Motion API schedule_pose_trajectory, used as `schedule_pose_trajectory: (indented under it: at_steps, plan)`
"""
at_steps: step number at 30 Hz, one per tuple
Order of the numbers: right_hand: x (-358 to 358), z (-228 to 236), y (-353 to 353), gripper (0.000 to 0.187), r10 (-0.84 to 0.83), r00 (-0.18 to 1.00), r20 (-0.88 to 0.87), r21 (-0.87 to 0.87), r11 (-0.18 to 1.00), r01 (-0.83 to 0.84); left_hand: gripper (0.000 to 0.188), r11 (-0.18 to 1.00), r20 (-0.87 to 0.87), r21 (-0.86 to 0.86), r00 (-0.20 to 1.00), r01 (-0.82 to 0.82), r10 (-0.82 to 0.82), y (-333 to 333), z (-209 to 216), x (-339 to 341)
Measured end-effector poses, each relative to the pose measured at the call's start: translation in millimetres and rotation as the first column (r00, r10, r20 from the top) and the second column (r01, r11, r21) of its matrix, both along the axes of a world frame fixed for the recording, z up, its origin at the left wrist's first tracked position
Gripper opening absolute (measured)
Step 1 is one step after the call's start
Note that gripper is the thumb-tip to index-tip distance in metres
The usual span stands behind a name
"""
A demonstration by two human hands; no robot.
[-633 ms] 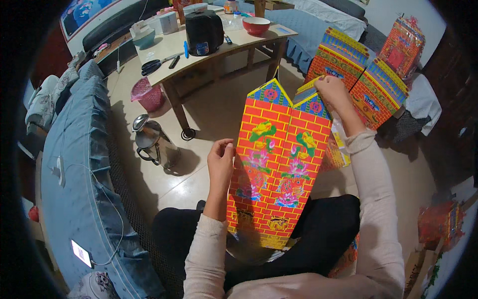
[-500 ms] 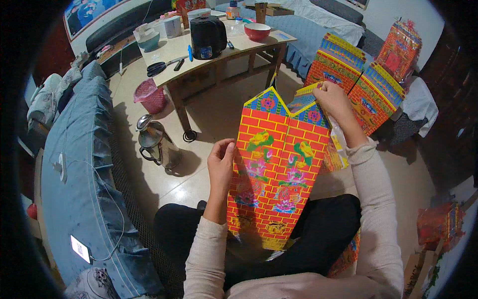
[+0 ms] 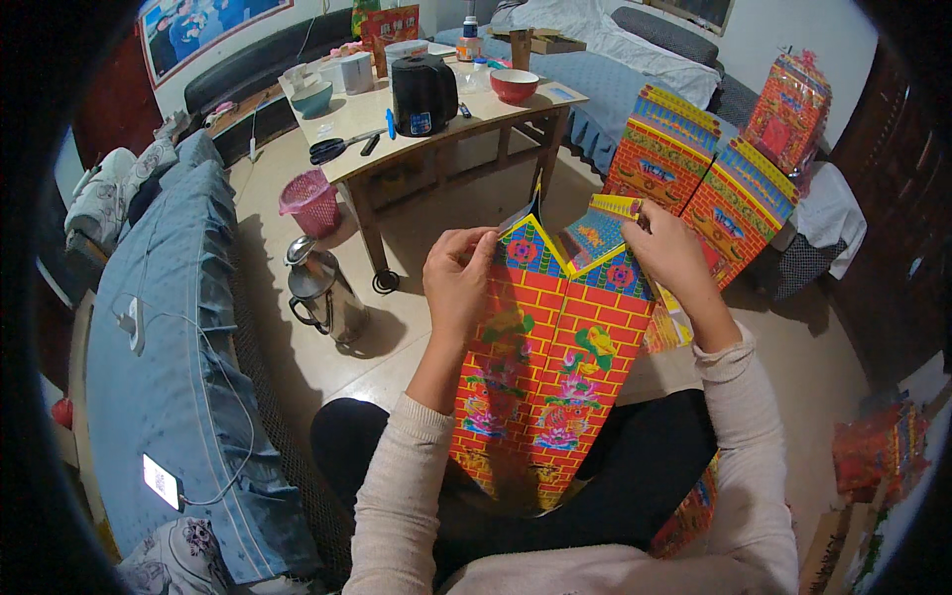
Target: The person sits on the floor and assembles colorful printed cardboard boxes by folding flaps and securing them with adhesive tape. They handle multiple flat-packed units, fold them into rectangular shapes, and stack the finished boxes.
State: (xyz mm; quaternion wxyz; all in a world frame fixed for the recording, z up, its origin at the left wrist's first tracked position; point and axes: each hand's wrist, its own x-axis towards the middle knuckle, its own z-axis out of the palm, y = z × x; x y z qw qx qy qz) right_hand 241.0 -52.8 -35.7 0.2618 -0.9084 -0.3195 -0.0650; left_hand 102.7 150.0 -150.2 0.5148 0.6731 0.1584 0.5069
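The person sits with a tall paper house (image 3: 550, 367), printed with orange bricks and flowers, standing upright across the lap. The left hand (image 3: 458, 283) pinches its left peaked top edge between fingers and thumb. The right hand (image 3: 674, 256) grips the right peak, apparently folding a blue-and-yellow flap (image 3: 595, 230), though the fingertips are partly hidden. Finished paper houses (image 3: 709, 183) stand just beyond, near a wooden table (image 3: 446, 119). A metal kettle (image 3: 322, 293) stands on the floor to the left.
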Motion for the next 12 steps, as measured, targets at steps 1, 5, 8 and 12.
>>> schedule_pose_trajectory:
  at_steps: [1,5,8,12]
  plan:
    - [-1.4,0.5,0.1,0.044,0.007,1.000,0.010,0.010,1.000,-0.007,0.016,0.999,-0.009,0.042,1.000,-0.015,0.015,1.6,1.6,0.8]
    - [6.2,-8.1,-2.1,0.043,-0.008,0.999,0.035,0.049,0.999,0.007,0.015,1.000,-0.042,0.024,0.999,-0.017,0.018,-1.7,5.7,3.5]
    - [11.7,-11.8,-1.7,0.043,0.006,0.999,0.032,0.056,0.998,-0.008,0.016,0.998,-0.129,0.055,0.992,-0.001,0.008,0.5,13.1,4.2]
    - [16.5,-9.8,3.5,0.046,0.006,1.000,0.008,-0.005,1.000,-0.006,0.018,0.992,-0.210,0.123,0.978,0.030,-0.004,9.7,13.2,4.7]
